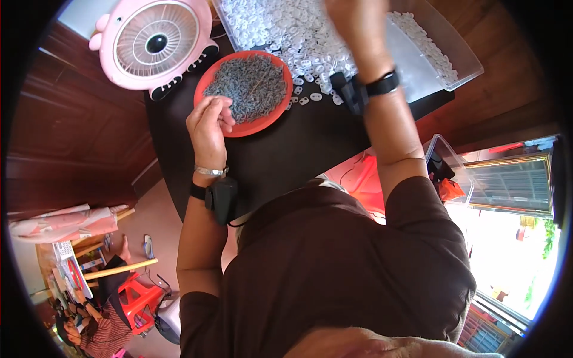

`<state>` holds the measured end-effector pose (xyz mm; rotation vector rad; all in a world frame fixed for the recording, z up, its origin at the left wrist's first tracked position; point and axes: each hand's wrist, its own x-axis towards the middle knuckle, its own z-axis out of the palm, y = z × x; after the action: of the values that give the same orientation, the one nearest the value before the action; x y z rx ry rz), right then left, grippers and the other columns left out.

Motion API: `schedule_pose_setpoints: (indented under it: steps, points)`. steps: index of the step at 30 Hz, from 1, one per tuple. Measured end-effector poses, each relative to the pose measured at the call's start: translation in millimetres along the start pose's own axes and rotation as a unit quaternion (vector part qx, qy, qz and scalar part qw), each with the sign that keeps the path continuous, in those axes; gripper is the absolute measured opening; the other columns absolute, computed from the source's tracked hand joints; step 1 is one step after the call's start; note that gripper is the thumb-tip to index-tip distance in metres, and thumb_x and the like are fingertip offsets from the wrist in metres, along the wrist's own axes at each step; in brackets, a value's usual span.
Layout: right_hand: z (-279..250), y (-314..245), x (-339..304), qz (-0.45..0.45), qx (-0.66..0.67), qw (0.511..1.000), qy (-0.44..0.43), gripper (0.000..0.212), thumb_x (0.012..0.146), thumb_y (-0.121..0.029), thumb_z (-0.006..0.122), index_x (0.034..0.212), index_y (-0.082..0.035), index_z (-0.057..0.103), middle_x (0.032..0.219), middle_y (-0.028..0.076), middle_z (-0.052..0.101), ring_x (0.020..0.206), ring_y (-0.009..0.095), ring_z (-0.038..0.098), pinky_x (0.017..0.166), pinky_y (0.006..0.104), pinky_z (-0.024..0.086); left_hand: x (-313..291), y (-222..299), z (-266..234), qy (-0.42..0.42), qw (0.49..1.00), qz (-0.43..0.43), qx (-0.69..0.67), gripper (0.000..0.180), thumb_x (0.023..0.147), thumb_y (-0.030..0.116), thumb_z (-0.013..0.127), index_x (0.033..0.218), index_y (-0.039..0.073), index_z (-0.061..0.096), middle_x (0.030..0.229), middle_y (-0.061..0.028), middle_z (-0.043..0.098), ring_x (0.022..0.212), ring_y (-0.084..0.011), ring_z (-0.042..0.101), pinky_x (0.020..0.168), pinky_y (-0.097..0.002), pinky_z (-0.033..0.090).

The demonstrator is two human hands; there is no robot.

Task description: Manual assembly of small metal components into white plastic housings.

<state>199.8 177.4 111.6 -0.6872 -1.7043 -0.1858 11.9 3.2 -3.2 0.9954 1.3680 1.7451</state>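
Note:
My left hand is at the lower left rim of a round red-orange plate. Its fingers curl inward and look closed; whether they pinch a small piece, I cannot make out. Heaped on the plate are many slender grey pieces, perhaps screws. At the top edge, my right hand reaches over a spread of small white oval plastic pieces with two holes. It is blurred and its fingers are cut off by the frame. Both wrists wear black strapped devices.
A pink animal-shaped fan stands left of the plate on the dark table. At the right, a clear plastic bin holds more white pieces. Behind to the left, a person sits near a red stool. A bright window is at the right.

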Motion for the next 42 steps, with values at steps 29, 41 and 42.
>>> schedule_pose_setpoints:
  steps: [29, 41, 42]
  points:
    - [28, 29, -80, -0.042, 0.158, 0.742, -0.651, 0.019, 0.066, -0.018, 0.072, 0.077, -0.003, 0.066, 0.063, 0.008, 0.062, 0.059, 0.019, 0.061, 0.054, 0.0313, 0.045, 4, 0, 8, -0.078, 0.976, -0.023, 0.204, 0.018, 0.087, 0.011, 0.053, 0.095, 0.001, 0.066, 0.07, -0.0016, 0.058, 0.06, -0.0055, 0.05, 0.054, -0.0203, 0.041]
    - [40, 14, -91, -0.023, 0.183, 0.762, -0.621, 0.018, 0.072, -0.017, 0.067, 0.083, -0.004, 0.064, 0.066, 0.008, 0.062, 0.062, 0.022, 0.061, 0.058, 0.0333, 0.045, 6, -3, -3, -0.039, 0.979, -0.036, 0.197, 0.019, 0.088, 0.014, 0.053, 0.089, 0.0, 0.065, 0.065, -0.0015, 0.057, 0.055, -0.0061, 0.048, 0.052, -0.0213, 0.04]
    - [40, 14, -92, -0.026, 0.185, 0.76, -0.623, 0.018, 0.072, -0.017, 0.067, 0.083, -0.004, 0.064, 0.066, 0.008, 0.062, 0.062, 0.022, 0.061, 0.058, 0.0333, 0.045, 6, -3, -2, -0.037, 0.978, -0.039, 0.2, 0.019, 0.088, 0.015, 0.053, 0.089, 0.0, 0.065, 0.065, -0.0018, 0.057, 0.055, -0.0061, 0.048, 0.052, -0.0215, 0.04]
